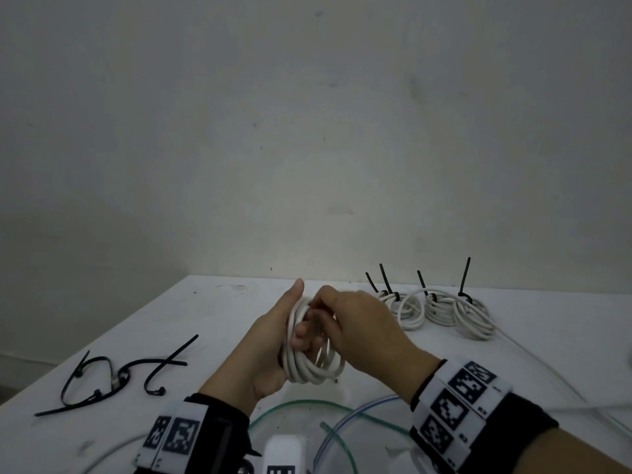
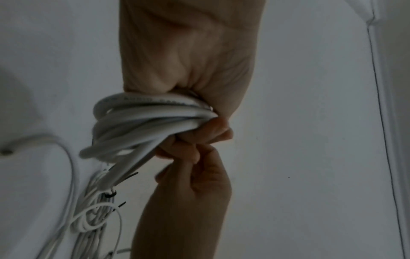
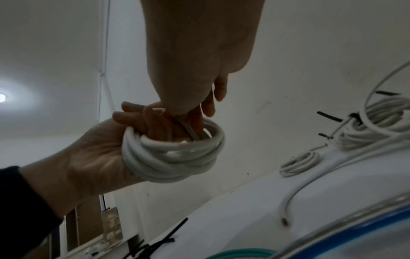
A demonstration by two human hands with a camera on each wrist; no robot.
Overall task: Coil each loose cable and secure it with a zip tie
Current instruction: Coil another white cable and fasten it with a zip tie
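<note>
Two hands share one white coil (image 1: 309, 350) above the bench (image 1: 219, 323): the left hand (image 1: 270, 340) has its grip wrapped round the loops, the right hand (image 1: 355, 323) pinches the cable end inside. Best keep the loops bunched tight, then fetch a tie (image 1: 160, 367) left of the coil.
</note>
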